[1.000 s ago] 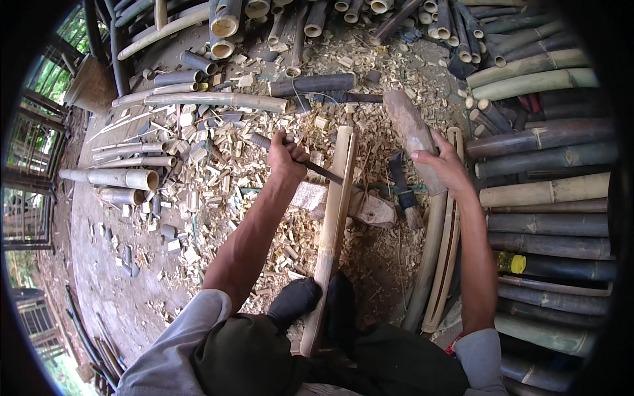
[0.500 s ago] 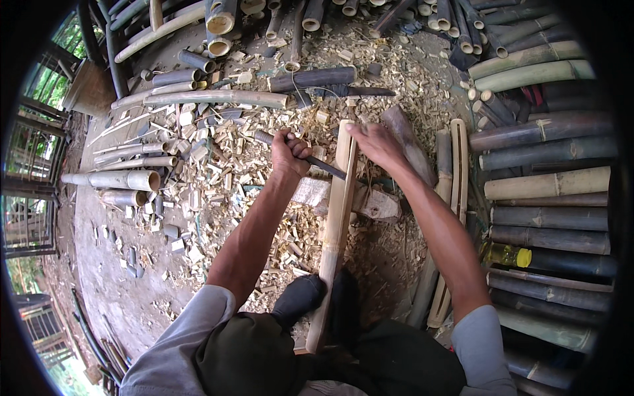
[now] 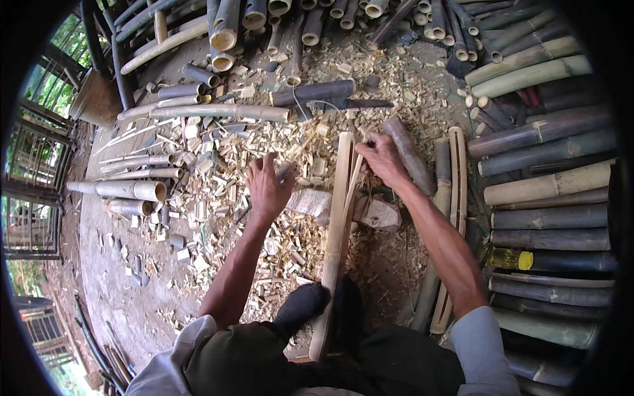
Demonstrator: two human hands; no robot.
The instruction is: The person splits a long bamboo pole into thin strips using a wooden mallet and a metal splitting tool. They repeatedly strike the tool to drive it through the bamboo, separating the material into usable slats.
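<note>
Step, as I read it: peeling a split strip off the bamboo. Right hand [image 3: 384,158] is pinched narrow on the top end of the bamboo strip [image 3: 354,178]; strip stands apart from the bamboo length [image 3: 333,247] up top, looks joined lower down. Bamboo length is between the hands, leaning across the pale wooden block [image 3: 380,214], near end by a dark shoe [image 3: 302,307]. Left hand [image 3: 269,185], left of the bamboo, fingers loosely parted; blurred grey handle [image 3: 285,171] at its inner side, can't tell if gripped. Wooden club [image 3: 409,155] lies just right of the right hand, unheld.

Next move calls for a steady outward pull, bamboo braced; strip could tear off thin.

Vs half a second ago: blade was against the bamboo, now off it; left hand swung away left. Right hand went from the bamboo's top to the strip.
</note>
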